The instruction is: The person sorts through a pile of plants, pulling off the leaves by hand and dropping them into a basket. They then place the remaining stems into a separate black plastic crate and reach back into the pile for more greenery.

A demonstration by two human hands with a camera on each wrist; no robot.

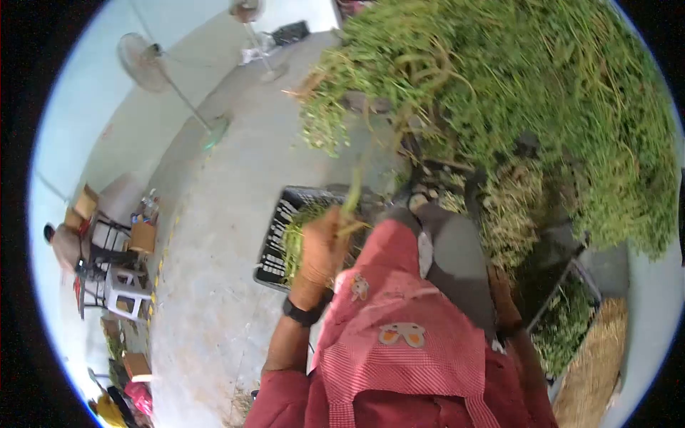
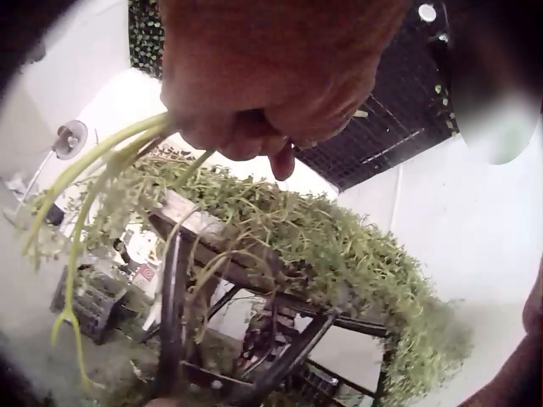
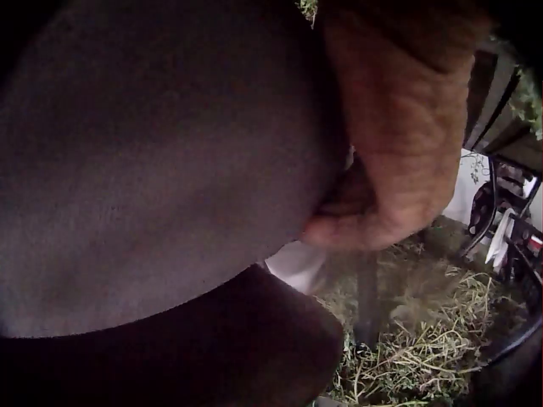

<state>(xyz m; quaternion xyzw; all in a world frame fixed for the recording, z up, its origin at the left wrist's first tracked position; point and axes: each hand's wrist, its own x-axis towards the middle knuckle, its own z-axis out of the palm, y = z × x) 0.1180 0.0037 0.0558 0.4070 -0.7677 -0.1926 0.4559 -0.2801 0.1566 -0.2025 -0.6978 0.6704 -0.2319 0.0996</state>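
Observation:
My left hand (image 1: 321, 242) grips a few long green plant stems (image 1: 354, 189), raised over the near side of a black plastic crate (image 1: 270, 274). Cut greens (image 1: 291, 246) lie inside that crate. In the left wrist view, the curled fingers of the left hand (image 2: 263, 85) hold the pale green stems (image 2: 127, 136), whose forked ends hang down at the left. My right hand (image 3: 407, 136) is against the grey trouser leg (image 3: 153, 186), its fingers loosely bent; nothing shows in its grasp. Part of its fingertips is hidden by the leg.
A big heap of leafy greens (image 1: 499, 64) covers a raised rack ahead and right. Beneath lie pale stems (image 1: 514, 207). A container of leaves (image 1: 567, 328) stands at the right. Standing fans (image 1: 143, 63), a white stool (image 1: 127, 291) and another person (image 1: 68, 246) are left.

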